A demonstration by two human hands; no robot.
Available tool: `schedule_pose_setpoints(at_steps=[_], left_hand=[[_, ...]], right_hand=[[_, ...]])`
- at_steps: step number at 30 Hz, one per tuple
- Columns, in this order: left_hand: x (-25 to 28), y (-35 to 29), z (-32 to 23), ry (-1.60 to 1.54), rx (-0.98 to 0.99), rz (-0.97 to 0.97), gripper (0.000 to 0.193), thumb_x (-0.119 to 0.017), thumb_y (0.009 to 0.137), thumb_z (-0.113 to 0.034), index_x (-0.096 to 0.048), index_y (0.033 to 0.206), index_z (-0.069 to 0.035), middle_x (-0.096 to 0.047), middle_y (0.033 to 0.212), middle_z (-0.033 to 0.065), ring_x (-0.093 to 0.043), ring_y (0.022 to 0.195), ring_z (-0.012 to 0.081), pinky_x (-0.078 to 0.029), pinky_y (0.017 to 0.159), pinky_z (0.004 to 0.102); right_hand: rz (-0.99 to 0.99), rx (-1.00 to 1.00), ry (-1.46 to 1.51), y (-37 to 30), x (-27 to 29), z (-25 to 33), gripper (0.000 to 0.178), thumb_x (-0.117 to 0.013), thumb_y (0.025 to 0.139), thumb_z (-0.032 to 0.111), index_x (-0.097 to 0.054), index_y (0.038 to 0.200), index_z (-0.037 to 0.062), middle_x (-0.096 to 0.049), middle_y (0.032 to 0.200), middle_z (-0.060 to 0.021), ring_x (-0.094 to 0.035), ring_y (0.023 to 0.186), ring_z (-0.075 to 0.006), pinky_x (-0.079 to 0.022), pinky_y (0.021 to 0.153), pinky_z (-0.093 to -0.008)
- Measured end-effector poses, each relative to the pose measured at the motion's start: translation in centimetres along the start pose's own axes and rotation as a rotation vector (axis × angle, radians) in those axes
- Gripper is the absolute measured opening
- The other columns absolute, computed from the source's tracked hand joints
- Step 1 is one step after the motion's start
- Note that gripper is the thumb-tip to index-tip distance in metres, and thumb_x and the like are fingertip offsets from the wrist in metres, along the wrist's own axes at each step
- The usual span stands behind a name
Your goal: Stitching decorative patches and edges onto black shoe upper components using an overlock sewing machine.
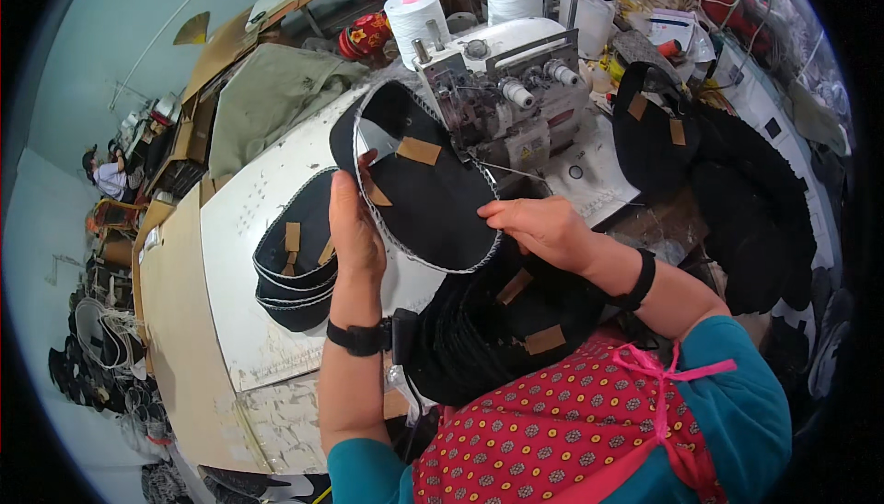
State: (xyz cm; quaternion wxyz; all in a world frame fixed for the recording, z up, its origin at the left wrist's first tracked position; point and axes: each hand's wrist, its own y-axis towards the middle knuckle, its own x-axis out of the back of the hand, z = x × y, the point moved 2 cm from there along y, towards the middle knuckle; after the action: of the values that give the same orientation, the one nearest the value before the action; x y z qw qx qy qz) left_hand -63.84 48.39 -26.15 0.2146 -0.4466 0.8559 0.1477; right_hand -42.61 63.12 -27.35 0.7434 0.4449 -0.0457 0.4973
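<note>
A black fabric loop [442, 196] with a white overstitched edge and tan tape patches is held up in front of the sewing machine [516, 90]. My left hand [357, 232] grips its left side, thumb along the outside and fingertips showing through the opening. At the lower right edge, my right hand [543, 228] pinches the stitched rim between thumb and fingers. A thread runs from the machine near the loop's right side. Left of my left hand, a stack of similar edged loops [296, 260] lies on the white table. Below my hands rests a pile of black pieces [474, 329].
Two white thread cones [416, 23] stand behind the machine. More black pieces [750, 200] are heaped at the right. A grey-green cloth [276, 99] covers something at the back left. Wooden boarding [180, 320] borders the white table [239, 292]. A person [109, 175] sits far left.
</note>
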Motion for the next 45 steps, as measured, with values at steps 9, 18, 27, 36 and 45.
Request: schedule_pose_setpoints(at_steps=[9,18,27,36,45], left_hand=[[3.8,2.7,-0.1,0.282,-0.057,-0.072,0.017,-0.056,0.101,-0.022,-0.064,0.096,-0.008,-0.057,0.077,-0.0054,-0.05,0.064,0.0058,-0.042,0.062,0.0212],[2.1,-7.6,-4.8,0.535,0.65,0.097,0.032,-0.062,0.096,-0.033,-0.064,0.093,-0.001,-0.063,0.062,0.0076,-0.057,0.049,0.0136,-0.04,0.046,0.0254],[4.8,-4.9,-6.1,0.515,0.343,0.232,0.031,-0.054,0.102,-0.025,-0.054,0.119,0.001,-0.068,0.085,0.0138,-0.067,0.062,0.0256,-0.054,0.055,0.0316],[5.4,-5.1,-3.8,0.419,0.417,0.219,0.037,-0.054,0.101,-0.033,-0.058,0.115,0.002,-0.07,0.086,0.0162,-0.07,0.066,0.0313,-0.057,0.056,0.0359],[-1.2,-9.3,-3.4,0.55,0.26,0.531,0.034,-0.056,0.1,-0.019,-0.056,0.128,0.0,-0.069,0.11,0.0147,-0.069,0.093,0.0255,-0.054,0.081,0.0324]], right_hand=[[-0.15,0.044,-0.193,2.3,-2.1,-1.7,0.018,-0.066,0.081,-0.001,-0.065,0.1,0.0003,-0.07,0.108,-0.0141,-0.071,0.089,-0.0283,-0.058,0.072,-0.0341],[-0.163,-0.106,-0.241,1.9,-0.9,-2.7,0.028,-0.066,0.08,-0.003,-0.064,0.107,0.0028,-0.069,0.114,-0.0135,-0.069,0.099,-0.0293,-0.059,0.078,-0.0354],[-0.125,-0.057,-0.267,2.2,-1.0,-1.4,0.035,-0.069,0.077,-0.001,-0.066,0.111,0.0059,-0.068,0.118,-0.0091,-0.069,0.099,-0.0253,-0.058,0.075,-0.033],[-0.125,-0.002,-0.371,2.3,-1.4,-2.0,0.037,-0.073,0.075,0.002,-0.067,0.111,0.0075,-0.069,0.118,-0.0065,-0.07,0.096,-0.0216,-0.058,0.071,-0.0304],[-0.11,-0.014,-0.37,2.4,-0.9,-2.3,0.037,-0.07,0.076,0.0,-0.067,0.112,0.0081,-0.07,0.116,-0.0053,-0.07,0.094,-0.0213,-0.058,0.069,-0.0304]])
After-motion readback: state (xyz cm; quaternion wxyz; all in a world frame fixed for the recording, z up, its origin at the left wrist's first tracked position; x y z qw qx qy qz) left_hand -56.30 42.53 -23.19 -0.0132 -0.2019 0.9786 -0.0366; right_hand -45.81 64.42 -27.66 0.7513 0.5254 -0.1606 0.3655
